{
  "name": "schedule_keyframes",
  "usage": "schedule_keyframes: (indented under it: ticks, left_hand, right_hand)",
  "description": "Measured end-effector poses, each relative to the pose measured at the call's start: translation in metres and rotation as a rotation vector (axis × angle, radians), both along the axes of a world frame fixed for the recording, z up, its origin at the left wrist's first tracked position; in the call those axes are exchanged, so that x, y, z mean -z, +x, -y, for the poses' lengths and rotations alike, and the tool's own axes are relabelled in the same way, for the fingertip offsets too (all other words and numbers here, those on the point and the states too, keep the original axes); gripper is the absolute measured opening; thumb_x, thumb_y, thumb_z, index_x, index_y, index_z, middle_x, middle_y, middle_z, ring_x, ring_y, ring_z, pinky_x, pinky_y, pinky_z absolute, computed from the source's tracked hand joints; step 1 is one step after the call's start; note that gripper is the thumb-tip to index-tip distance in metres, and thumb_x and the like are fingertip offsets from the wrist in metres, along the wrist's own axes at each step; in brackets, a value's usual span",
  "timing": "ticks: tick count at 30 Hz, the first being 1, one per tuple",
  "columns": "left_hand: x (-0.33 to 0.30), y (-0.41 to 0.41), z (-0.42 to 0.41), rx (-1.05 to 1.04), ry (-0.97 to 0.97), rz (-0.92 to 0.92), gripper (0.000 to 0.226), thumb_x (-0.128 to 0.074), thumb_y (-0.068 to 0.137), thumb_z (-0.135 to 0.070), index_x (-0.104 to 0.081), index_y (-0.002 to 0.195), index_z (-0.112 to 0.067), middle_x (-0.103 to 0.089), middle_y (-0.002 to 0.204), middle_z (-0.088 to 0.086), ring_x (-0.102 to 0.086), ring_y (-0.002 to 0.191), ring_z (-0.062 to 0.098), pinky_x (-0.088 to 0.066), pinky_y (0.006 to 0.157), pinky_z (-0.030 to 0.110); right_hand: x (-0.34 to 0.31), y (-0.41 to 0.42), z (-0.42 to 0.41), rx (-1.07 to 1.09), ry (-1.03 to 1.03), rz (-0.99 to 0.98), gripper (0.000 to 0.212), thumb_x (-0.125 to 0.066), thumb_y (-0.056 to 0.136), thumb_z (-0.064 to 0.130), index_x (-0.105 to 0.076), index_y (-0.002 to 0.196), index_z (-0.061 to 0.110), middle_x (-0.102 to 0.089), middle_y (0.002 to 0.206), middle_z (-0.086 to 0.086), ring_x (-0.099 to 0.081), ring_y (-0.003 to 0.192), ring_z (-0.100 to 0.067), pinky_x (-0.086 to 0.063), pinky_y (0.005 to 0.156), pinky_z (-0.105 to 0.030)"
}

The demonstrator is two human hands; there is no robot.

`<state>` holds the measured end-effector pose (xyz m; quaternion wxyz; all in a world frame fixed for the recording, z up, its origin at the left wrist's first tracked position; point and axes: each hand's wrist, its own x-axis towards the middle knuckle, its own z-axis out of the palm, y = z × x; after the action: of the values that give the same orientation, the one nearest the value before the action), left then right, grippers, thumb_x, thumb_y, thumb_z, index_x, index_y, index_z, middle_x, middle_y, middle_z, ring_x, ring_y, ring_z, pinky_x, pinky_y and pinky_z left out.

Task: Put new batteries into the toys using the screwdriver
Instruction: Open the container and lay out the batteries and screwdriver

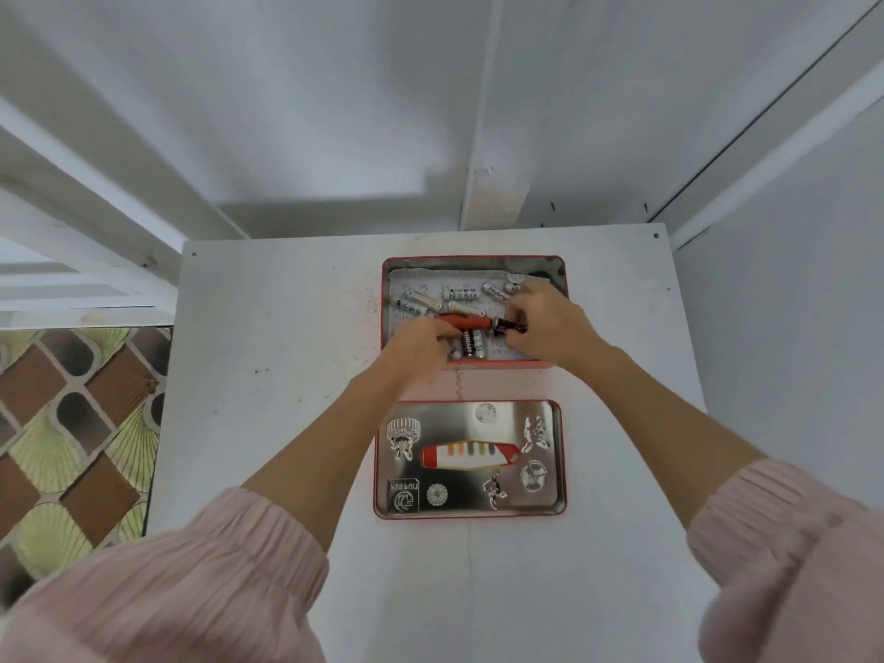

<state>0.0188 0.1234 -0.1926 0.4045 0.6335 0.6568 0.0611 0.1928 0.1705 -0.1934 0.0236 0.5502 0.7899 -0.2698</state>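
While over tin (559,275), both hands (421,346) on screwdriver (466,322).

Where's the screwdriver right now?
The orange-handled screwdriver is over the open red tin at the far side of the white table, held above loose batteries between the left hand and right hand.

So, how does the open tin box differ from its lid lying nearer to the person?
The tin box holds batteries on paper; the lid holds nothing, showing only its embossed inside with a colourful pencil picture. Both hands, left hand and right hand, work over the box, none over the lid. Both are rectangular, red-edged metal, flat on the table.
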Motion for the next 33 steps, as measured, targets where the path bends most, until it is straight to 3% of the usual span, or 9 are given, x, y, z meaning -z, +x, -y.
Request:
schedule_keyframes:
  ticks: [3, 5, 7, 12, 16, 23, 26, 30, 33]
  left_hand:
    - [0.002, 0.001, 0.0, -0.045, 0.045, -0.004, 0.044, -0.039, 0.093, 0.007, -0.055, 0.131, -0.008, -0.059, 0.129, 0.015, -0.058, 0.09, 0.023, -0.043, 0.066, 0.01]
    - [0.005, 0.005, -0.001, -0.094, 0.055, -0.009, 0.037, -0.044, 0.094, 0.003, -0.059, 0.127, -0.006, -0.06, 0.127, 0.014, -0.059, 0.102, 0.024, -0.041, 0.079, 0.015]
    - [0.008, 0.012, -0.005, -0.107, 0.059, -0.019, 0.029, -0.052, 0.094, -0.004, -0.064, 0.12, -0.007, -0.065, 0.115, 0.011, -0.059, 0.089, 0.018, -0.042, 0.075, 0.017]
    - [0.017, 0.023, -0.017, -0.237, -0.002, -0.053, 0.013, -0.071, 0.084, -0.018, -0.064, 0.087, -0.008, -0.065, 0.084, 0.007, -0.059, 0.072, 0.02, -0.053, 0.07, 0.034]
    - [0.018, 0.027, -0.019, -0.244, -0.024, -0.111, 0.031, -0.077, 0.078, -0.029, -0.051, 0.065, -0.017, -0.048, 0.061, -0.003, -0.053, 0.063, 0.017, -0.045, 0.061, 0.03]
    - [0.017, 0.027, -0.02, -0.222, -0.029, -0.075, 0.011, -0.07, 0.083, -0.011, -0.065, 0.075, -0.005, -0.051, 0.064, 0.001, -0.05, 0.064, 0.017, -0.039, 0.057, 0.024]
    - [0.013, 0.016, -0.021, -0.339, -0.111, 0.13, 0.03, -0.067, 0.085, -0.008, -0.051, 0.059, -0.011, -0.048, 0.056, 0.002, -0.045, 0.052, 0.014, -0.035, 0.046, 0.016]
    - [0.0, -0.015, -0.017, -0.519, -0.166, 0.464, 0.009, -0.056, 0.088, -0.002, -0.057, 0.089, -0.011, -0.059, 0.082, 0.008, -0.055, 0.069, 0.02, -0.049, 0.061, 0.03]
    - [-0.011, -0.025, -0.013, -0.601, -0.164, 0.724, 0.024, -0.043, 0.092, 0.005, -0.055, 0.105, -0.01, -0.058, 0.088, 0.006, -0.054, 0.069, 0.01, -0.047, 0.062, 0.022]
  right_hand:
    - [-0.007, 0.004, 0.005, 0.234, -0.091, -0.296, 0.009, -0.065, 0.077, 0.004, -0.061, 0.085, 0.002, -0.054, 0.082, -0.004, -0.051, 0.074, -0.018, -0.047, 0.069, -0.031]
    - [-0.01, 0.006, 0.009, 0.365, -0.16, -0.453, 0.014, -0.065, 0.078, -0.001, -0.06, 0.089, 0.006, -0.054, 0.073, 0.0, -0.05, 0.065, -0.011, -0.045, 0.062, -0.015]
    - [-0.01, 0.007, 0.012, 0.42, -0.198, -0.515, 0.023, -0.062, 0.081, 0.0, -0.058, 0.1, 0.013, -0.049, 0.072, 0.004, -0.046, 0.063, -0.006, -0.041, 0.058, -0.009]
    - [-0.006, 0.005, 0.015, 0.533, -0.349, -0.589, 0.025, -0.047, 0.09, -0.001, -0.056, 0.108, 0.013, -0.046, 0.075, 0.001, -0.055, 0.068, -0.014, -0.04, 0.049, -0.01]
    - [-0.001, 0.003, 0.017, 0.591, -0.436, -0.632, 0.02, -0.046, 0.09, -0.001, -0.055, 0.103, 0.011, -0.056, 0.093, -0.015, -0.059, 0.072, -0.021, -0.054, 0.075, -0.035]
    - [-0.001, -0.015, 0.01, 0.37, -0.458, -0.286, 0.023, -0.045, 0.087, -0.001, -0.067, 0.09, 0.005, -0.061, 0.082, -0.007, -0.049, 0.061, -0.012, -0.04, 0.057, -0.021]
    - [0.005, -0.025, 0.005, 0.296, -0.311, -0.065, 0.02, -0.055, 0.088, 0.015, -0.07, 0.09, 0.002, -0.067, 0.085, -0.01, -0.058, 0.069, -0.019, -0.048, 0.063, -0.028]
    - [0.001, -0.047, 0.007, 0.176, -0.102, 0.242, 0.025, -0.064, 0.085, 0.03, -0.062, 0.095, 0.007, -0.055, 0.08, -0.003, -0.056, 0.076, -0.022, -0.045, 0.065, -0.029]
    - [0.001, -0.058, 0.01, 0.124, -0.052, 0.309, 0.03, -0.065, 0.085, 0.03, -0.057, 0.104, 0.008, -0.06, 0.091, -0.007, -0.061, 0.087, -0.025, -0.04, 0.064, -0.029]
